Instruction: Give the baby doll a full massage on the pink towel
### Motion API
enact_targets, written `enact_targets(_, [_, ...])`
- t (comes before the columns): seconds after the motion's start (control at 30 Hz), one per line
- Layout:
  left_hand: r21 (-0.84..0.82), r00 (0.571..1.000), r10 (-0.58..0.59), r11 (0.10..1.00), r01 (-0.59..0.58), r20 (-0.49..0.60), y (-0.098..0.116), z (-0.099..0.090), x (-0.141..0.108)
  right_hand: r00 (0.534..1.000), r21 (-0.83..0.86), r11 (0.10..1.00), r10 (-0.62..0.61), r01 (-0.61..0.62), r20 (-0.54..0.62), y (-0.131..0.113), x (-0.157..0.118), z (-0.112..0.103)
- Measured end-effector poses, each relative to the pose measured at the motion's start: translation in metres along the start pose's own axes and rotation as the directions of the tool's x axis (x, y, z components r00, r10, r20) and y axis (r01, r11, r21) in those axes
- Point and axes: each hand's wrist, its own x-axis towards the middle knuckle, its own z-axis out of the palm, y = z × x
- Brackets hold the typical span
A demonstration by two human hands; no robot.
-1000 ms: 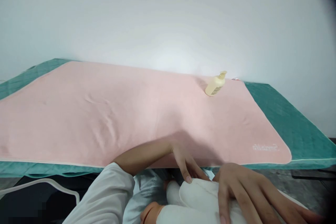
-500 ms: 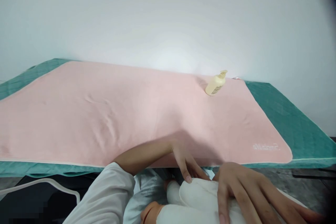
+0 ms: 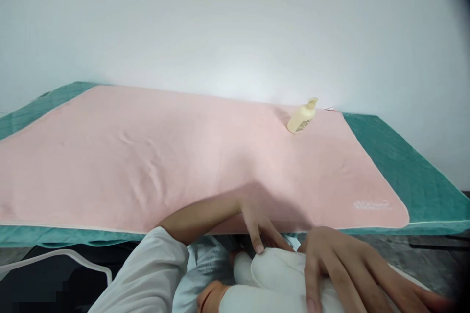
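Observation:
A doll in white cloth (image 3: 270,269) lies close to my body at the bottom edge, partly cut off. Its smooth orange-tan limb end (image 3: 213,297) sticks out to the left. My left hand (image 3: 262,225) reaches over its far side, the thumb pressed on the white cloth and the other fingers bent, their tips hidden behind it. On the doll's right part rests my right hand (image 3: 348,266), back upward, its fingers stretched and spread over the cloth.
Ahead is a padded bed with a green cover (image 3: 400,171) and a pink mat (image 3: 205,146), wrinkled at left. A cream pump bottle (image 3: 301,116) stands towards the back right, near the white wall (image 3: 183,24). A white cable (image 3: 62,253) curves over something black at lower left.
My left thumb has shifted slightly to the left on the white cloth. My right hand, the doll and the bottle look unmoved.

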Motion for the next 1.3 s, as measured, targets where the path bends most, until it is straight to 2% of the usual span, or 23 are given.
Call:
enact_targets(0.13, [-0.003,1.0,-0.023,1.0,0.023,-0.004,0.002,0.002,-0.001,0.99,-0.007,0.998,-0.059,0.061,0.128,-0.002,-0.002,-0.007])
enact_targets(0.23, [-0.013,1.0,0.001,1.0,-0.001,-0.014,0.002,0.002,-0.002,0.975,-0.059,0.998,-0.023,0.037,0.222,-0.002,-0.006,-0.01])
enact_targets(0.27, [-0.018,1.0,0.014,1.0,-0.014,-0.019,0.002,0.002,-0.002,0.952,-0.079,0.996,-0.008,0.034,0.306,-0.001,-0.006,-0.011])
enact_targets(0.3, [-0.021,0.999,0.026,0.999,-0.026,-0.021,0.001,0.002,-0.002,0.904,-0.087,0.996,0.007,0.033,0.427,0.001,-0.006,-0.012])
enact_targets(0.33, [-0.023,0.999,0.034,0.999,-0.035,-0.021,0.001,0.002,-0.002,0.82,-0.079,0.996,0.023,0.028,0.573,0.002,-0.005,-0.014])
enact_targets(0.37, [-0.023,0.999,0.037,0.999,-0.037,-0.017,0.0,0.002,-0.002,0.69,-0.058,0.998,0.033,0.012,0.723,0.004,-0.003,-0.015])
enact_targets(0.43, [-0.021,1.0,0.024,1.0,-0.024,-0.005,-0.001,0.001,-0.002,0.365,-0.032,0.996,0.059,-0.079,0.929,0.005,0.003,-0.017])
enact_targets(0.47, [-0.019,1.0,0.016,1.0,-0.016,0.0,-0.002,0.001,-0.002,0.216,-0.045,0.99,0.073,-0.132,0.974,0.005,0.007,-0.017])
enact_targets(0.5, [-0.015,1.0,0.016,1.0,-0.016,0.001,-0.002,0.001,-0.002,0.096,-0.074,0.983,0.092,-0.169,0.991,0.004,0.012,-0.016])
enact_targets(0.53, [-0.006,1.0,0.026,1.0,-0.026,0.002,-0.003,0.001,-0.002,0.003,-0.11,0.977,0.112,-0.184,0.994,0.003,0.016,-0.015])
enact_targets(0.57, [0.003,0.999,0.044,0.999,-0.044,0.005,-0.003,0.001,-0.001,-0.068,-0.137,0.974,0.127,-0.178,0.99,0.001,0.02,-0.012])
enact_targets(0.63, [0.016,0.997,0.073,0.997,-0.074,0.025,-0.004,0.001,-0.001,-0.173,-0.155,0.98,0.133,-0.123,0.976,-0.002,0.028,-0.007])
enact_targets(0.77, [-0.004,0.997,0.061,0.998,-0.061,0.038,-0.003,0.002,-0.001,-0.341,-0.092,0.995,0.078,-0.024,0.937,-0.002,0.038,-0.004])
enact_targets(0.83, [0.005,0.997,0.074,0.997,-0.074,0.021,-0.002,0.002,-0.001,-0.376,-0.091,0.995,0.069,-0.042,0.924,0.0,0.039,-0.006])
enact_targets(0.87, [0.014,0.997,0.081,0.997,-0.082,0.017,-0.002,0.003,-0.001,-0.375,-0.102,0.993,0.074,-0.057,0.924,0.001,0.039,-0.008])
enact_targets(1.0, [0.015,0.998,0.049,0.999,-0.049,0.039,-0.001,0.003,0.0,-0.319,-0.125,0.99,0.096,-0.071,0.943,0.003,0.037,-0.012])
enact_targets(1.13, [0.025,0.998,0.031,0.999,-0.032,0.046,0.0,0.003,-0.001,-0.285,-0.144,0.986,0.115,-0.083,0.952,0.002,0.035,-0.009])
enact_targets(1.23, [0.029,1.0,0.015,0.999,-0.016,0.016,0.0,0.003,-0.002,-0.26,-0.137,0.979,0.095,-0.15,0.961,-0.001,0.037,-0.008])
enact_targets(1.3, [0.031,0.999,0.045,0.999,-0.045,0.006,-0.001,0.003,-0.002,-0.235,-0.114,0.975,0.067,-0.193,0.97,-0.003,0.039,-0.01])
